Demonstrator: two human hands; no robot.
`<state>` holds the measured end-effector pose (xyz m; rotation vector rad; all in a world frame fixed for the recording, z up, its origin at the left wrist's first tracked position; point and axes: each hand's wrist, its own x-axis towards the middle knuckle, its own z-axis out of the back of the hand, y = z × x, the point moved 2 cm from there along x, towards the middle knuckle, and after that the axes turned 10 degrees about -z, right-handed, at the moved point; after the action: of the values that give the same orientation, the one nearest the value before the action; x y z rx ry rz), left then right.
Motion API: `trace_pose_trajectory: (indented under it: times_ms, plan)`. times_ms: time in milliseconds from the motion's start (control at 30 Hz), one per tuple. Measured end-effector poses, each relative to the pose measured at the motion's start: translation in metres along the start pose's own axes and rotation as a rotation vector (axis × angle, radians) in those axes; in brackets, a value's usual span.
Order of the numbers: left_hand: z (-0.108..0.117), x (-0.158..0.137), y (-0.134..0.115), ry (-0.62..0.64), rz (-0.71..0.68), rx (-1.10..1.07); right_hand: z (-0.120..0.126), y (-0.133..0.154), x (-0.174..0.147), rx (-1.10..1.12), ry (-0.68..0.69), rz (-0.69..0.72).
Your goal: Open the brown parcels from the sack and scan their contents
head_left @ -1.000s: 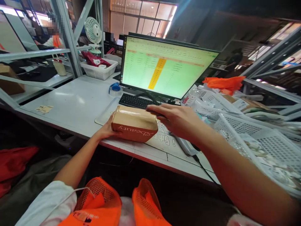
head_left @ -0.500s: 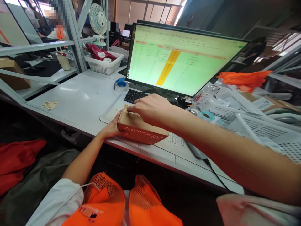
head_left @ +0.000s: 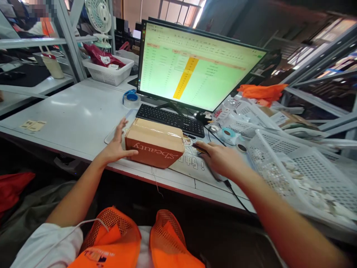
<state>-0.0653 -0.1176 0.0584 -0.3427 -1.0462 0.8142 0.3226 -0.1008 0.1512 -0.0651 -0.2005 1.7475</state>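
Observation:
A taped cardboard box (head_left: 154, 149) with "beauty" lettering, upside down from here, stands on a printed desk mat (head_left: 186, 167) at the desk's front edge. Clear tape runs across its top. My left hand (head_left: 114, 149) is open at its left end, fingers raised and spread, thumb along the front face. To the right of the box, my right hand (head_left: 223, 158) is bent over the mat, somewhat blurred. Its fingers are closed around a slim dark thing whose kind I cannot make out. Beneath that hand lies a flat grey device (head_left: 213, 169) with a black cable.
Behind the box are a black keyboard (head_left: 170, 118) and a monitor (head_left: 192, 70). A tape roll (head_left: 131, 99) sits left of the keyboard. White perforated baskets (head_left: 279, 167) crowd the right side. Another basket (head_left: 111, 74) stands at the back left, near metal shelving (head_left: 69, 41).
My right hand has left the box's taped end and moved right, down to the mat. My left hand has loosened its hold. The box is turned, showing its taped top.

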Motion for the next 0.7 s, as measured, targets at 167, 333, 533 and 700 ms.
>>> trace_pose_trajectory:
  times_ms: [167,333,533,700]
  plan:
    - [-0.013,0.013,-0.075,-0.034,-0.277,0.527,-0.080,0.017,0.006,0.178,0.076,-0.074]
    - [-0.042,0.020,-0.072,-0.098,-0.285,0.663,-0.072,0.029,0.024,0.444,-0.084,0.027]
    - [-0.041,0.013,-0.066,-0.072,-0.254,0.639,0.018,0.074,0.048,0.815,-0.173,0.287]
    - [-0.040,0.013,-0.069,-0.056,-0.237,0.656,0.040,0.109,0.058,0.451,-0.027,0.366]
